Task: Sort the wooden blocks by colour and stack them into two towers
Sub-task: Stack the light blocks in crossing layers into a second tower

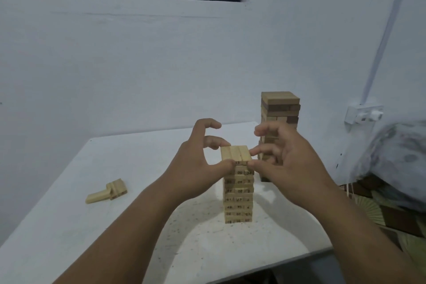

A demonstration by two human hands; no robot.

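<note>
A tower of pale numbered wooden blocks stands in the middle of the white table. My left hand and my right hand press against the left and right sides of its top layer of three blocks, with thumbs and fingertips touching the layer. Behind my right hand rises a taller tower of darker brown and tan blocks, its lower part hidden by that hand. A few loose pale blocks lie on the table to the left.
White walls stand close behind and to the right of the table. A wall socket sits at the right. Crumpled cloth and patterned items lie beyond the table's right edge.
</note>
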